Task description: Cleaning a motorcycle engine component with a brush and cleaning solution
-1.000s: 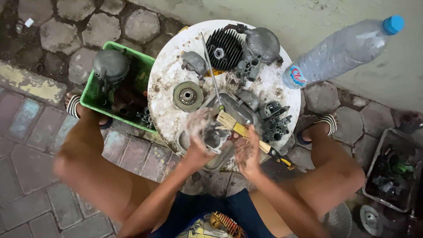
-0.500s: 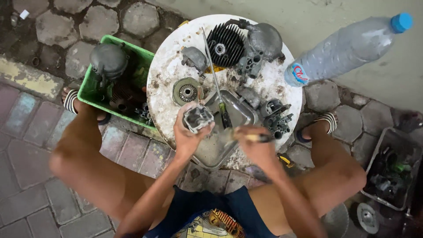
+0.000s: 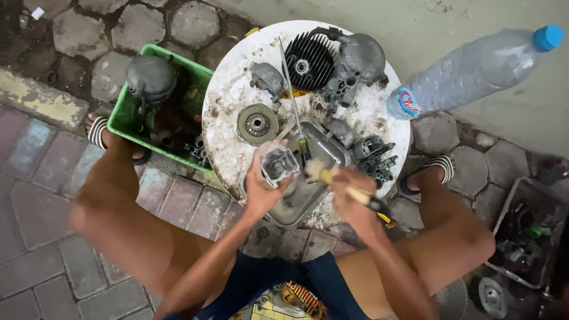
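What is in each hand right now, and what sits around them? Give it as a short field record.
left hand: holds a small grey metal engine part above the tray
right hand: grips a yellow-handled brush, bristles towards the part
under hands: dented metal tray
surface: round white stained table
on table: black finned cylinder head, round grey flywheel
left of table: green plastic crate
right: clear plastic bottle with blue cap

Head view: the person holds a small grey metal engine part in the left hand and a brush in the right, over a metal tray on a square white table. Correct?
Not quite: the table is round, not square, as the head view shows. The left hand does hold the grey metal part, the right hand the brush, over the metal tray.
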